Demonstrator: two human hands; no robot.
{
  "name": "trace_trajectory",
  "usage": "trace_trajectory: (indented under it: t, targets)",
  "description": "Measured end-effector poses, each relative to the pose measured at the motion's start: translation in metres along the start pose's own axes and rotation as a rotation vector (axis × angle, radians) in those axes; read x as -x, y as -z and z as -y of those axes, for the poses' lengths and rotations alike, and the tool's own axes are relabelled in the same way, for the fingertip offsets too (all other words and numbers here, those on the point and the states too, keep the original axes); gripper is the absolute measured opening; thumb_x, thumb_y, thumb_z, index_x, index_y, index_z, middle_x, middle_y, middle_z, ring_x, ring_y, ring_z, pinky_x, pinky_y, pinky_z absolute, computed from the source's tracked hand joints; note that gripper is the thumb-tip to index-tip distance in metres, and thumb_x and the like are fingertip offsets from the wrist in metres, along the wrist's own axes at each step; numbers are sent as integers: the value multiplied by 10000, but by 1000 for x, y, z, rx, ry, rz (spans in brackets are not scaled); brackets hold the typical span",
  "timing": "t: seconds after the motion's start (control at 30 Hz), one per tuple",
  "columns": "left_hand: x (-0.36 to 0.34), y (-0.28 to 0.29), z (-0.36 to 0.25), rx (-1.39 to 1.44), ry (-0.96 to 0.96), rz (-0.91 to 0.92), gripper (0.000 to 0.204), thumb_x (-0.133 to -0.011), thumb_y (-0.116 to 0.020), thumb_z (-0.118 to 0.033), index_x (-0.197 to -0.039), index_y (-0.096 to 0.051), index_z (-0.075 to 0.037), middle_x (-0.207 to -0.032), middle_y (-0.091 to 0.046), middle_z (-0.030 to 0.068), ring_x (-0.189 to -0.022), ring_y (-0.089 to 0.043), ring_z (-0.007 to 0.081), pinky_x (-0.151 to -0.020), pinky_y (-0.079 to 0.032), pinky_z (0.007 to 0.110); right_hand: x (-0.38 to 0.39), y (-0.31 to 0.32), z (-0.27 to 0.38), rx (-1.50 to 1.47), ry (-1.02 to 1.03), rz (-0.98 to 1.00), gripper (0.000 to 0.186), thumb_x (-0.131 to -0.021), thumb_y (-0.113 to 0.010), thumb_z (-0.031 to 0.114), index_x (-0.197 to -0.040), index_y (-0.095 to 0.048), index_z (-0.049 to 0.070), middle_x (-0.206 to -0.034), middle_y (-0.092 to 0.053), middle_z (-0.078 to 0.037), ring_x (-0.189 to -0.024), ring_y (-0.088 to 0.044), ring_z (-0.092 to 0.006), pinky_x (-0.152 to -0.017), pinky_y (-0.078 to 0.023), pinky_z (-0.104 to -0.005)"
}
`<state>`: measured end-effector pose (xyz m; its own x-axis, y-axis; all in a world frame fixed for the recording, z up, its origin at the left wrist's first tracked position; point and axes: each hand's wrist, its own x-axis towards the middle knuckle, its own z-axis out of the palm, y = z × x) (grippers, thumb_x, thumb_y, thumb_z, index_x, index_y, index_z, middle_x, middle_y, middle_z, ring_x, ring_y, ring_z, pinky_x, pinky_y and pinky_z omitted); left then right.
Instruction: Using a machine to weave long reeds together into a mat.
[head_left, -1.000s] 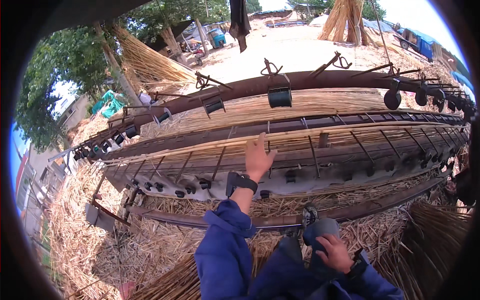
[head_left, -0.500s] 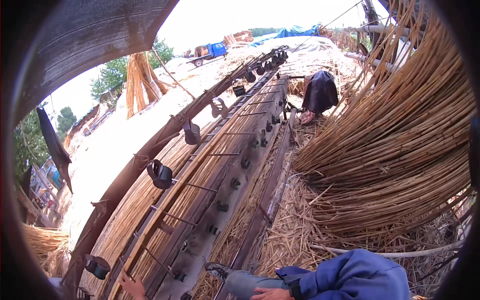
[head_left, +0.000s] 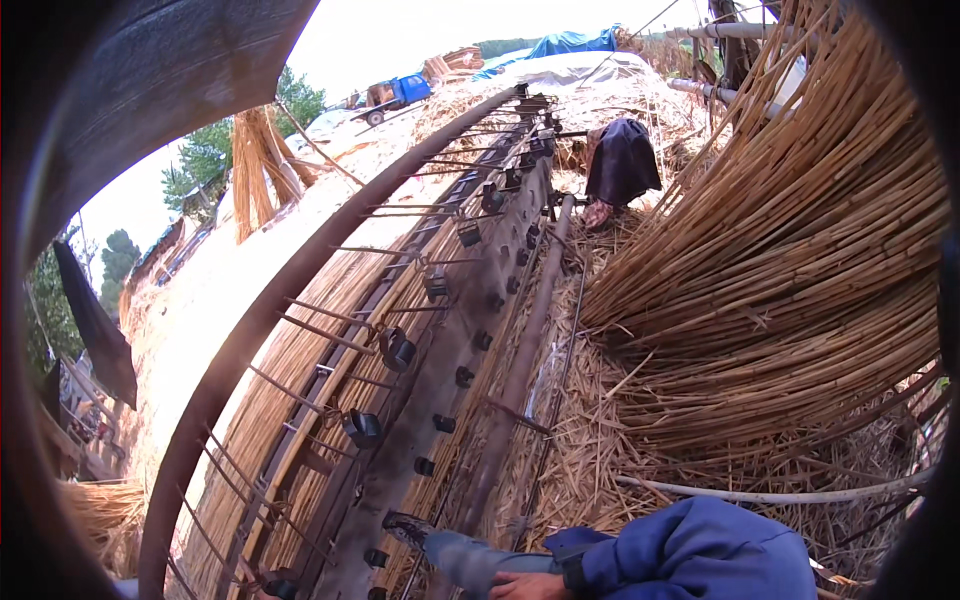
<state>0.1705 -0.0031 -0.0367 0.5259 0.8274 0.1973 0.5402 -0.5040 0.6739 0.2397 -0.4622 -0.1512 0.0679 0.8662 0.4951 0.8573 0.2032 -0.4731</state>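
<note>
My right hand [head_left: 527, 586] lies flat on my bent leg [head_left: 465, 565] in blue-grey trousers, fingers stretched out, holding nothing. A sliver of my left hand [head_left: 263, 595] shows at the bottom edge, mostly hidden behind a black fitting [head_left: 281, 582]. Beside it runs a thin wooden rail [head_left: 262, 520] of a long frame. A curved dark bar [head_left: 222, 372] carries thin metal rods, with black ring-like fittings [head_left: 362, 429] at their ends. These hang over a grey beam [head_left: 405, 425] lined with small black blocks [head_left: 443, 424]. Pale reeds [head_left: 290, 400] lie lengthwise under the rods.
A large sheaf of long reeds [head_left: 780, 290] leans at the right. Loose straw [head_left: 585, 470] covers the ground beside the frame. My dark shoe [head_left: 407, 528] rests at the beam. A dark cloth-covered object [head_left: 622, 165] stands at the far end; a blue truck [head_left: 400, 92] is beyond.
The black fittings have swung rightward from near the curved bar to over the grey beam, exposing the rods. My left hand, earlier visible at the wooden rail, is now mostly hidden. The view has shifted slightly.
</note>
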Motion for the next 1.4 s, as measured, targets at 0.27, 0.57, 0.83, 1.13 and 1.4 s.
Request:
trace_trajectory:
  t: [0.27,0.57,0.83,1.13,1.4]
  targets:
    - [-2,-6,-5,57,3,28,623,-919,-432,-356,-1403,-176,-58,-1415,-263,184,-1253,-336,328,-985,-360,372,5,-26,-29,-63,55,-53,106,-805,-473,229,-798,-512,131,-776,-519,-39,-885,-470,-235,-838,-310,-477]
    - [-5,-7,7,21,-39,47,639,-910,-443,-378,-1407,-182,-74,-1381,-294,238,-1214,-386,333,-1001,-312,394,9,-38,-54,-93,50,-82,87,-770,-481,219,-736,-498,141,-736,-510,-40,-820,-467,-237,-745,-352,-426]
    - [-5,-6,9,107,147,-5,666,-865,-516,-401,-1379,-262,-63,-1342,-346,237,-1148,-434,328,-947,-354,398,13,-43,-62,-188,31,-84,92,-764,-495,224,-729,-478,141,-726,-487,-51,-796,-460,-239,-720,-356,-401]
    - [-63,-17,98,149,164,-212,678,-817,-587,-422,-1317,-356,-27,-1131,-508,127,-827,-524,189,-622,-443,299,18,-69,-80,-364,6,-51,111,-759,-492,244,-782,-471,136,-797,-448,-70,-794,-450,-250,-755,-331,-408]
    - [-65,-12,117,144,287,-254,601,-833,-573,-421,-1259,-413,-28,-802,-536,47,-568,-489,116,-477,-403,261,31,-89,-97,-244,-68,276,293,-725,-545,152,-1007,-514,79,-950,-522,-58,-1017,-462,-219,-893,-318,-422]
